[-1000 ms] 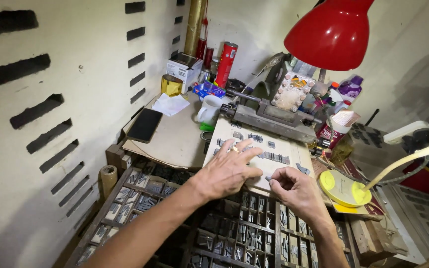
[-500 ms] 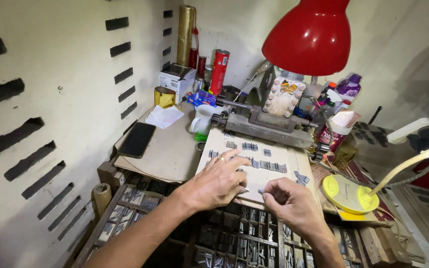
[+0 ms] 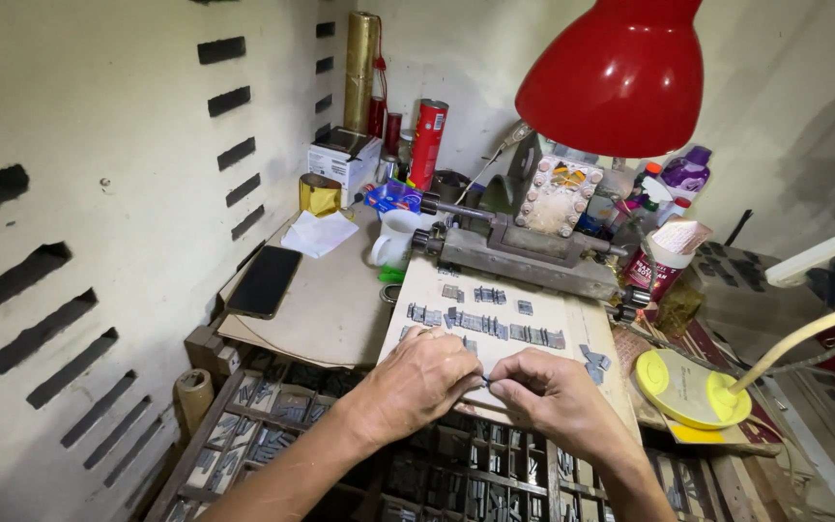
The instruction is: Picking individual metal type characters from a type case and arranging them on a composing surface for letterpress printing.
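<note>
My left hand (image 3: 420, 379) and my right hand (image 3: 553, 393) meet fingertip to fingertip at the near edge of a pale wooden board (image 3: 572, 324). Between the fingertips they pinch small grey metal type pieces (image 3: 486, 378), mostly hidden by the fingers. Rows of similar metal type (image 3: 483, 323) lie farther back on the board. Below my forearms sits a wooden compartment tray (image 3: 273, 425) with several cells of type.
A grey metal machine (image 3: 524, 256) stands behind the board. A white mug (image 3: 394, 238), a black phone (image 3: 265, 280), a red can (image 3: 428, 143) and a white box (image 3: 342, 159) sit on the left worktop. A red lamp shade (image 3: 620, 77) hangs above; a yellow lamp base (image 3: 690, 389) lies right.
The view has tilted and moved closer. My left hand has come off the board's rows and pulled back to its near edge, where both hands' fingertips now meet.
</note>
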